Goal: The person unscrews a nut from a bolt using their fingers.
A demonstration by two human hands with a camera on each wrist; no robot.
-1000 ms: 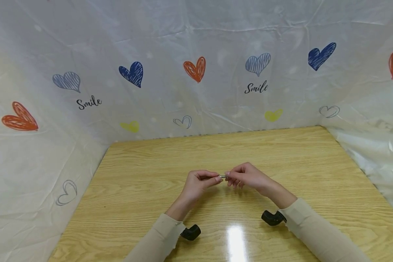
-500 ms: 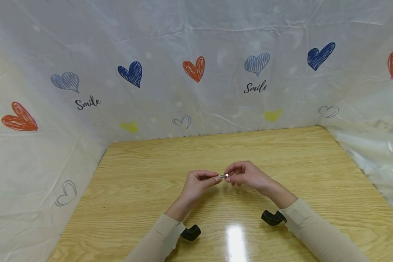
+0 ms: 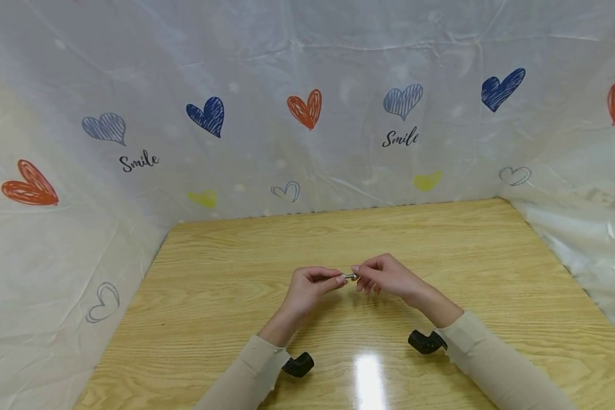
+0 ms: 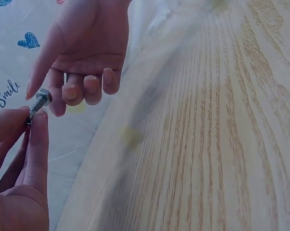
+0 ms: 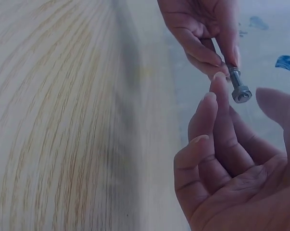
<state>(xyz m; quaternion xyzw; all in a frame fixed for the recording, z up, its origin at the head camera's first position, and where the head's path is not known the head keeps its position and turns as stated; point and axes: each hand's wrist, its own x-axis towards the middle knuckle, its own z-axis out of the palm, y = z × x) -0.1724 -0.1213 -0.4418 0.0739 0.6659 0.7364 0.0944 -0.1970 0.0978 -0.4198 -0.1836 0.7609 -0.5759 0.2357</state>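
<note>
Between thumb and fingertips my left hand (image 3: 311,287) pinches a small silver bolt (image 3: 348,276) above the table. Its threaded shank (image 5: 235,77) points toward my right hand (image 3: 392,279), and a hex nut (image 5: 241,94) sits at that end. The bolt's other end is hidden in the left fingertips. Around the nut, my right hand's thumb and index finger stand apart, with a gap between thumb and nut in the right wrist view. The other right fingers are loosely bent. In the left wrist view the nut (image 4: 44,96) shows beside the right fingertips.
A wood-grain table (image 3: 236,250) lies beneath both hands. White sheeting (image 3: 338,154) printed with hearts and "Smile" hangs behind it and at both sides. Each wrist carries a black camera mount (image 3: 298,364). Light reflects off the table's near part.
The right fingers covered the nut end a second ago, then parted and shifted slightly around it; the nut end now shows between them. The left hand has kept its pinch in the same place.
</note>
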